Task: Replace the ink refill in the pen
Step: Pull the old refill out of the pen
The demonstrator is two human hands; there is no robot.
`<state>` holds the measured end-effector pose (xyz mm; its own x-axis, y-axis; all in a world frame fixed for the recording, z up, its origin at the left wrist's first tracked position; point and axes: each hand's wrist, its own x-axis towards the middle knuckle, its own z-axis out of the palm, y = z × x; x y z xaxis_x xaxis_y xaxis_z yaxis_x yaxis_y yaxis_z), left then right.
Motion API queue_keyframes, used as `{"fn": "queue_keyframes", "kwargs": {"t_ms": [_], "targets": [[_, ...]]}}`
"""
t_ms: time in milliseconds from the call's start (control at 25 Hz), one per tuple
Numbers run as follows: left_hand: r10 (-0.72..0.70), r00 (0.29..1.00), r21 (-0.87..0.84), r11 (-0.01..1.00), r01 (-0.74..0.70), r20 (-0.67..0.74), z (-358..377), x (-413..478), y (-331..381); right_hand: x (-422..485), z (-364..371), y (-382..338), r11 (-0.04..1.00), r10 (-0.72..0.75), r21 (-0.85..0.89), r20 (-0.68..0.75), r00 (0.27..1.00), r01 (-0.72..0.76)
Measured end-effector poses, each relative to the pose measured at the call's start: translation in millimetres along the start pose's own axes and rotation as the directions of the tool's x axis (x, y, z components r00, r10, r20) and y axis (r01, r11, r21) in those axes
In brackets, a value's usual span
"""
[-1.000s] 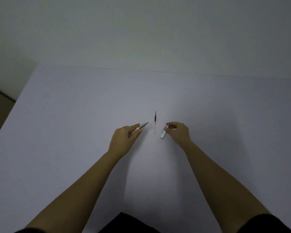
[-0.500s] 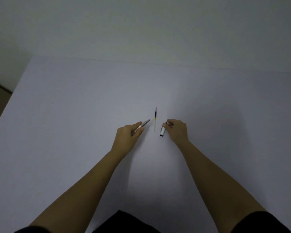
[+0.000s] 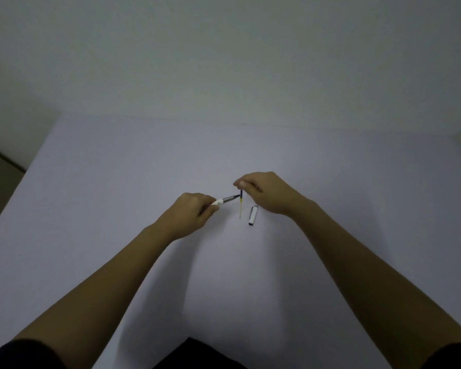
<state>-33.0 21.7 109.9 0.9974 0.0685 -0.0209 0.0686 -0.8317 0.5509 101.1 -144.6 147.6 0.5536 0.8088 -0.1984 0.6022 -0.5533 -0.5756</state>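
My left hand [image 3: 190, 213] grips a white pen [image 3: 225, 200] with a grey metal front; its tip points right and touches the refill. The ink refill [image 3: 241, 206], thin with a dark upper part, a yellow band and a pale lower part, lies on the table. My right hand [image 3: 266, 191] has its fingertips pinched over the refill's far dark end. A white pen cap [image 3: 252, 215] with a silver clip lies loose just right of the refill, below my right hand.
The white table [image 3: 117, 182] spreads wide on all sides; its far edge meets a pale wall and its left edge drops to a dark floor. My dark clothing shows at the bottom of the view.
My right hand let go of the white cap, which now lies on the table, and moved up to the far end of the refill. The left hand brought the pen tip against the refill.
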Motion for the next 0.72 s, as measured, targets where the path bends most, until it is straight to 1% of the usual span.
{"fn": "queue_keyframes", "kwargs": {"t_ms": [80,120,160,200,280,320,400,440,480,520,600,640,720], "targets": [[0.077,0.997,0.076,0.994,-0.079,0.031,-4,-2,6,-4,-1,-12,0.992,0.014,-0.129,0.172,0.985,0.008],[0.102,0.994,0.105,0.989,-0.104,0.032,-5,-3,9,-6,-1,-16,0.989,0.029,-0.147,0.217,0.976,0.003],[0.115,0.993,0.117,0.986,-0.118,0.028,-5,-5,11,-8,-1,-19,0.99,0.033,-0.141,0.231,0.972,0.0],[0.118,0.993,0.108,0.987,-0.12,0.025,-6,-7,13,-10,-1,-21,0.992,0.028,-0.126,0.218,0.976,0.0],[0.096,0.995,0.029,0.995,-0.097,0.033,-7,-11,16,-13,-3,-22,0.993,-0.009,-0.112,0.143,0.99,0.025],[0.065,0.997,-0.027,0.998,-0.063,0.047,-8,-13,17,-15,-4,-23,0.989,-0.05,-0.13,0.11,0.993,0.064],[-0.011,0.996,-0.137,0.99,0.022,0.085,-9,-16,17,-20,-3,-24,0.958,-0.175,-0.215,0.08,0.981,0.188],[-0.025,0.995,-0.159,0.986,0.04,0.098,-10,-19,16,-24,-2,-24,0.943,-0.224,-0.236,0.072,0.972,0.235],[-0.015,0.995,-0.152,0.988,0.031,0.104,-10,-21,16,-27,0,-24,0.942,-0.24,-0.228,0.06,0.969,0.248],[0.006,0.995,-0.134,0.991,0.008,0.103,-11,-23,17,-29,1,-24,0.954,-0.214,-0.2,0.064,0.975,0.223],[0.037,0.995,-0.109,0.994,-0.027,0.092,-12,-26,19,-31,3,-25,0.983,-0.102,-0.139,0.119,0.988,0.118],[0.049,0.995,-0.097,0.995,-0.041,0.088,-12,-27,20,-31,4,-25,0.988,-0.071,-0.127,0.144,0.987,0.09],[0.065,0.995,-0.071,0.996,-0.059,0.079,-12,-29,23,-33,3,-29,0.984,-0.109,-0.13,0.123,0.986,0.125]]}}
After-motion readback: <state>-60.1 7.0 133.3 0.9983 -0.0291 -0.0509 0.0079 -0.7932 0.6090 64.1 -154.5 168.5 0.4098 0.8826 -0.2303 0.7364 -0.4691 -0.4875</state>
